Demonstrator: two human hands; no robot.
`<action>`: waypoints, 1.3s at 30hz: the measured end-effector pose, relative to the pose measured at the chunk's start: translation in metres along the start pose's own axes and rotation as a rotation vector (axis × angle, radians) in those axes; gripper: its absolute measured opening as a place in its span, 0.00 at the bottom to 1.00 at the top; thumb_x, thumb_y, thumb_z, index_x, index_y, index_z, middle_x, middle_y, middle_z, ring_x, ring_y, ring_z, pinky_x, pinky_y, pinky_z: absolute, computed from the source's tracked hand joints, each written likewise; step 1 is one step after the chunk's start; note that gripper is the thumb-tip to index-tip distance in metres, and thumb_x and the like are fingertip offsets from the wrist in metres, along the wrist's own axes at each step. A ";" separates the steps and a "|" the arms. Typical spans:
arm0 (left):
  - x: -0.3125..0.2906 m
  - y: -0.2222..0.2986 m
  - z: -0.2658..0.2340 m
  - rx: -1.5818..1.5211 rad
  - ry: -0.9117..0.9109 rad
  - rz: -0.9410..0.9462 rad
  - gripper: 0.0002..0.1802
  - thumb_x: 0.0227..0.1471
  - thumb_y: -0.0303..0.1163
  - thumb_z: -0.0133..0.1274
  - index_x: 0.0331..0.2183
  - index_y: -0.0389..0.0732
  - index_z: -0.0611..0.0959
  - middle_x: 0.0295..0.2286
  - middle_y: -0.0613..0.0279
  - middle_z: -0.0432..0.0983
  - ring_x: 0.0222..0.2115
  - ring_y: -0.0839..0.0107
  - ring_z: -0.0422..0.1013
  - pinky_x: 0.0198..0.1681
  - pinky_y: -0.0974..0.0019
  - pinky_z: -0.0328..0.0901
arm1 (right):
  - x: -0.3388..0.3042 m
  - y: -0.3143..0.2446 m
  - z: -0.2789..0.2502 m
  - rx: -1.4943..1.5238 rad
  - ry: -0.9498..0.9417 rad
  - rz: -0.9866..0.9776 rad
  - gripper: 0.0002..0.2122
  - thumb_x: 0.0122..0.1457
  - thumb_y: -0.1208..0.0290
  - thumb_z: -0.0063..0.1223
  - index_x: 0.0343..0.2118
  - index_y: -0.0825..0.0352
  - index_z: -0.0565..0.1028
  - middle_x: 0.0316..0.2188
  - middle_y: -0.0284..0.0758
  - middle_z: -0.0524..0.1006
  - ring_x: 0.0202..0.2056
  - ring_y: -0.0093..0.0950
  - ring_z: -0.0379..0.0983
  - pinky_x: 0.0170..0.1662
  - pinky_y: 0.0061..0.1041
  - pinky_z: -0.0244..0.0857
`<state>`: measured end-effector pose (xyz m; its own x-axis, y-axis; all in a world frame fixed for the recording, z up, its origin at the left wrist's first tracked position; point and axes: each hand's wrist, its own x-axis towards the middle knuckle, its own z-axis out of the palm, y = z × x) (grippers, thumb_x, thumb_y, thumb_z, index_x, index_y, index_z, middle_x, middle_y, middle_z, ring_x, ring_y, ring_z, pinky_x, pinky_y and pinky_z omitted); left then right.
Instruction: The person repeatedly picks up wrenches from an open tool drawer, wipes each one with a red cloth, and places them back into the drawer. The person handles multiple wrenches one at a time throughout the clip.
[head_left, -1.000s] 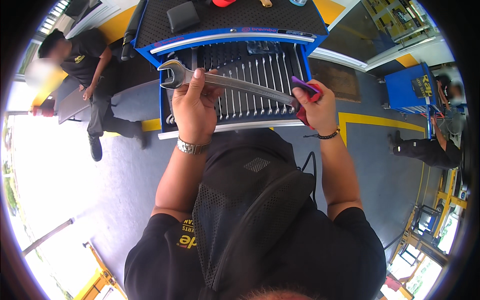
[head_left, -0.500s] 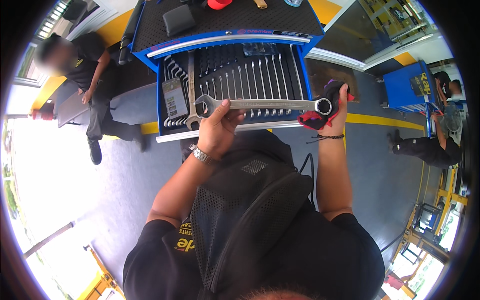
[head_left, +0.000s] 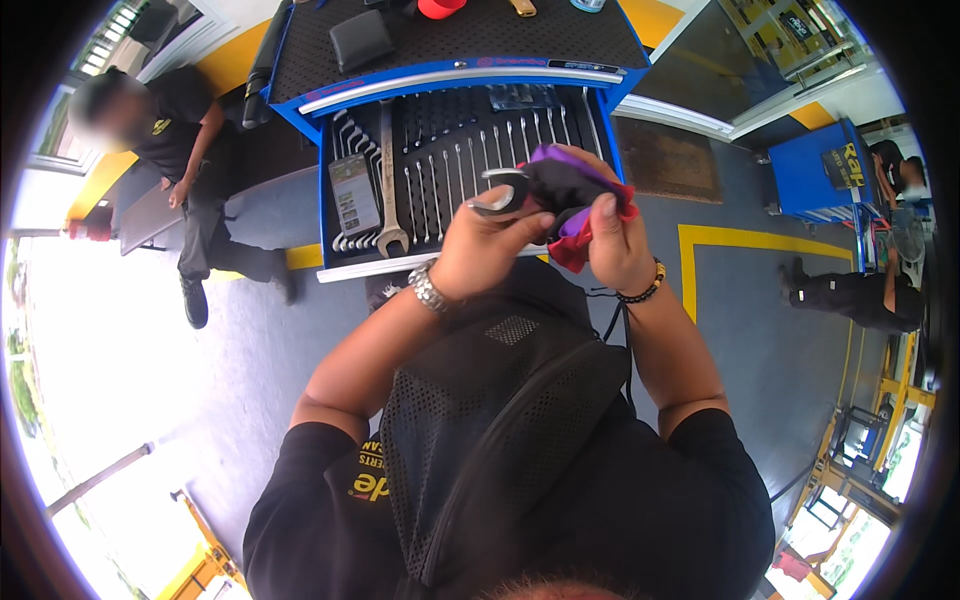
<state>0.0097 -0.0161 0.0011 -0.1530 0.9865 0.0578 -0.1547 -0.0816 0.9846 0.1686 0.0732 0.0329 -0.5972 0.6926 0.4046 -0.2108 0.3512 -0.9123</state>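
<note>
A large combination wrench (head_left: 508,192) is held up over the open drawer, its open jaw showing and most of its shaft hidden. My left hand (head_left: 485,248) grips it just below the jaw, fingers closed. Wrapped against the wrench is a black, purple and red cloth (head_left: 572,200), closed in my right hand (head_left: 622,245). Whether the right fingers also clasp the metal through the cloth is hidden. Beneath lie rows of smaller wrenches (head_left: 459,185) and one big wrench (head_left: 389,190) in the drawer (head_left: 370,268).
The drawer belongs to a blue tool cabinet (head_left: 620,80) with a black case (head_left: 361,42) on top. A seated person (head_left: 190,130) is at the left, another person (head_left: 855,300) at the right near a second blue cabinet (head_left: 812,170). A packet (head_left: 355,195) lies among the wrenches.
The wrench has turned from lying crosswise to pointing its jaw toward the upper left. My right hand and the cloth have come inward, close to my left hand.
</note>
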 end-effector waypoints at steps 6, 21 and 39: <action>0.024 0.001 0.025 0.354 -0.036 0.299 0.04 0.53 0.27 0.59 0.31 0.37 0.85 0.24 0.52 0.82 0.25 0.62 0.79 0.28 0.63 0.72 | 0.029 -0.035 -0.002 -0.480 -0.023 -0.039 0.14 0.58 0.67 0.64 0.41 0.69 0.76 0.30 0.40 0.78 0.30 0.26 0.75 0.36 0.23 0.68; 0.033 -0.008 0.027 0.406 -0.437 -0.006 0.12 0.64 0.35 0.51 0.39 0.37 0.83 0.18 0.66 0.72 0.18 0.79 0.67 0.25 0.69 0.64 | 0.050 -0.042 -0.081 -0.268 0.845 -0.167 0.11 0.64 0.64 0.58 0.35 0.70 0.79 0.19 0.29 0.78 0.21 0.18 0.71 0.27 0.18 0.63; 0.029 -0.065 -0.013 -0.184 -0.312 -0.300 0.21 0.68 0.40 0.44 0.51 0.33 0.76 0.40 0.58 0.78 0.44 0.70 0.73 0.51 0.65 0.66 | -0.047 0.072 -0.068 -0.176 -0.218 0.573 0.23 0.59 0.54 0.63 0.49 0.69 0.77 0.39 0.34 0.79 0.42 0.23 0.74 0.47 0.24 0.68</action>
<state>0.0029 0.0156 -0.0633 0.2214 0.9635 -0.1507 -0.3216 0.2180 0.9215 0.2340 0.1083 -0.0472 -0.7252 0.6636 -0.1835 0.3078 0.0740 -0.9486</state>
